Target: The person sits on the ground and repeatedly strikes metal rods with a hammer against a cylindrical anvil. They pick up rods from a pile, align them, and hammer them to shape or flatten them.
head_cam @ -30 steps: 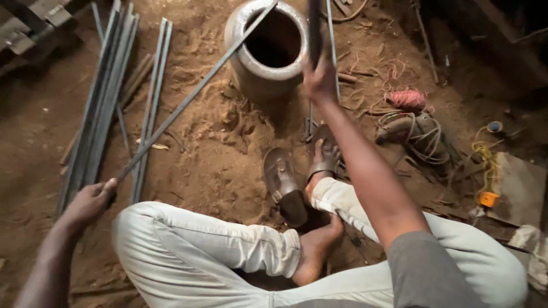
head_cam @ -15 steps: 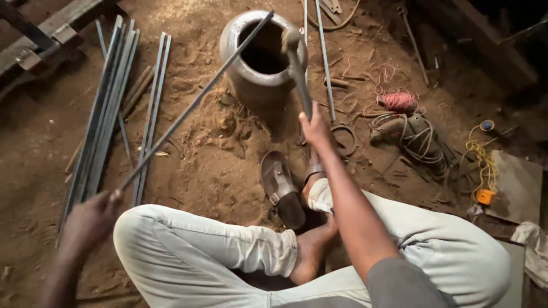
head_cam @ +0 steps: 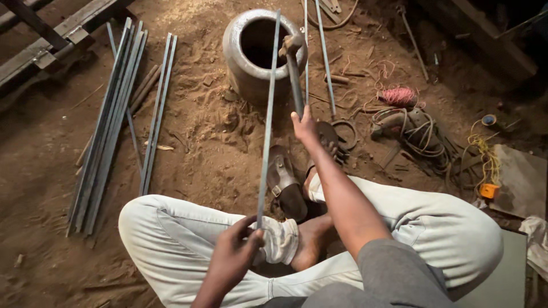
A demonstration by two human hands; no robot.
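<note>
I sit cross-legged on the dirt floor. My left hand [head_cam: 237, 251] grips the near end of a long thin metal rod [head_cam: 268, 117], which runs straight away from me over my knee toward the round metal pot [head_cam: 242, 57]. My right hand [head_cam: 304, 126] is stretched forward and holds the handle of a hammer-like tool [head_cam: 294, 71], its head raised beside the pot's mouth. A brown sandal [head_cam: 285, 182] lies by my bare foot [head_cam: 311, 242].
A bundle of long metal rods [head_cam: 108, 122] lies on the left. Two more rods [head_cam: 319, 51] lie right of the pot. Coiled wire and rope [head_cam: 416, 128], a red spool [head_cam: 398, 96], a yellow cord [head_cam: 485, 165] and a grey slab [head_cam: 522, 182] clutter the right.
My left hand swung the rod's near end from far left in toward my lap, so the rod now points straight ahead. My right hand lowered slightly with the tool.
</note>
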